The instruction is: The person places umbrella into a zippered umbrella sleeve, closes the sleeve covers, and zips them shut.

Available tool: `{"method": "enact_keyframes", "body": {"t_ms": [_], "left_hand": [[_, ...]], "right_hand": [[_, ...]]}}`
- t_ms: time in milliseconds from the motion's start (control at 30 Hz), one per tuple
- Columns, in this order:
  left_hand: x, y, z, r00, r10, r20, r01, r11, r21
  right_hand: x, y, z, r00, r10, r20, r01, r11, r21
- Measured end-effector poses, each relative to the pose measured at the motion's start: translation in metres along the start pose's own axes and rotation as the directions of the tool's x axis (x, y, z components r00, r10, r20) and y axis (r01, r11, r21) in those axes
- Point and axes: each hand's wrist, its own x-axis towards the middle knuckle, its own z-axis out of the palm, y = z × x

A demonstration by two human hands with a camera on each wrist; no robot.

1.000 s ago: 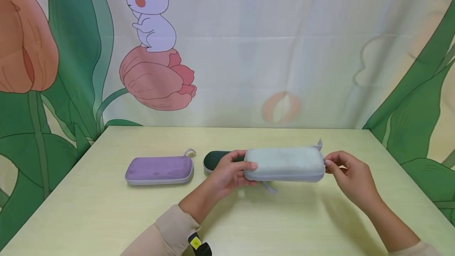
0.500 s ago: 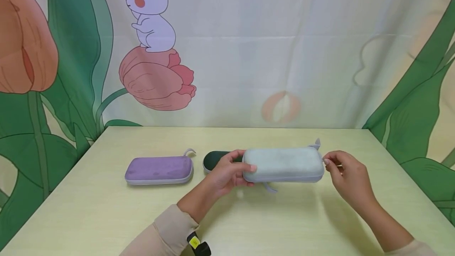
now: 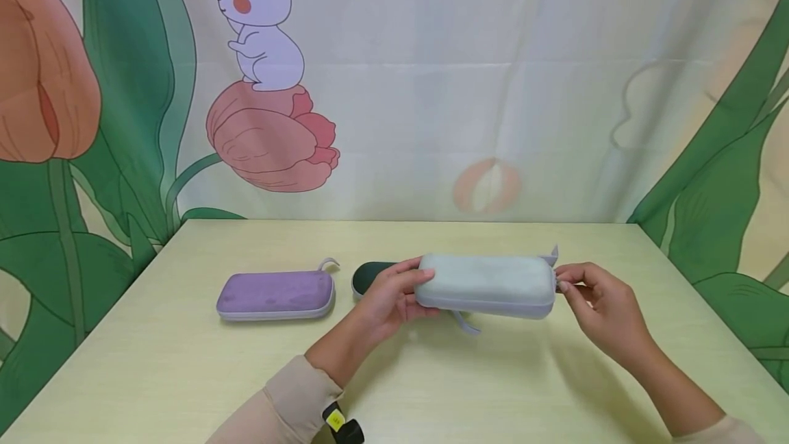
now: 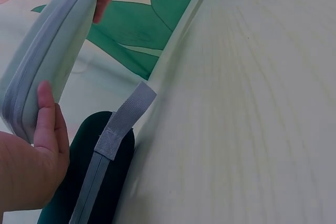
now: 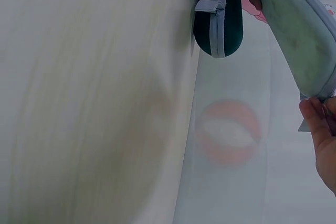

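Note:
Held above the table is a pale green zippered pencil case (image 3: 487,283) with a grey zip band. My left hand (image 3: 394,297) grips its left end, thumb on top and fingers beneath. At the opposite end, my right hand (image 3: 607,307) pinches something small, which looks like the zipper pull; the fingertips mostly hide it. In the left wrist view, the zip (image 4: 39,51) along the visible side appears closed. A dark green case (image 3: 372,276) lies behind my left hand, partly covered. Its grey fabric tab (image 4: 128,119) shows in the left wrist view.
On the left of the table (image 3: 185,375) lies a purple case (image 3: 276,293) with a grey zip band and a curled tab. A printed curtain (image 3: 394,88) hangs behind the table's far edge.
The pale green case has shifted slightly left, and its right end dips a little. My right hand has followed it left, still pinching at the end. The other cases have not moved.

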Motion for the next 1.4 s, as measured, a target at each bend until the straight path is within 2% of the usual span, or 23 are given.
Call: {"method": "enact_keyframes", "body": {"t_ms": [133, 367, 433, 633, 733, 967, 1267, 1400], "left_hand": [[0.0, -0.001, -0.001, 1.0, 0.012, 0.003, -0.012, 1.0, -0.005], [-0.002, -0.003, 0.001, 1.0, 0.027, 0.009, -0.027, 0.999, -0.021], [-0.003, -0.003, 0.002, 1.0, 0.03, 0.006, -0.03, 0.999, -0.024], [-0.003, -0.006, 0.001, 1.0, 0.015, 0.004, -0.015, 0.999, -0.033], [-0.002, -0.007, 0.0, 1.0, 0.01, 0.009, -0.009, 0.999, -0.032], [-0.002, -0.006, -0.003, 1.0, 0.007, 0.013, -0.007, 1.0, -0.014], [-0.002, -0.004, -0.002, 1.0, 0.009, 0.016, -0.01, 1.0, 0.017], [-0.001, -0.004, -0.002, 1.0, 0.011, 0.023, -0.012, 0.999, 0.035]], "right_hand": [[0.0, -0.001, 0.0, 1.0, -0.012, -0.005, 0.012, 1.0, 0.002], [0.001, 0.001, 0.001, 0.99, -0.132, -0.059, 0.122, 0.982, -0.145], [0.001, 0.002, 0.0, 0.988, -0.141, -0.062, 0.131, 0.981, -0.144], [-0.001, 0.003, -0.002, 0.991, -0.132, -0.025, 0.131, 0.991, -0.034], [-0.001, 0.003, -0.002, 0.993, -0.121, -0.011, 0.121, 0.993, -0.02], [0.0, 0.005, 0.001, 0.989, -0.145, -0.036, 0.139, 0.98, -0.14], [-0.003, 0.001, 0.006, 0.996, -0.068, -0.05, 0.052, 0.964, -0.262], [-0.002, 0.001, 0.008, 0.995, -0.072, -0.065, 0.049, 0.953, -0.299]]}}
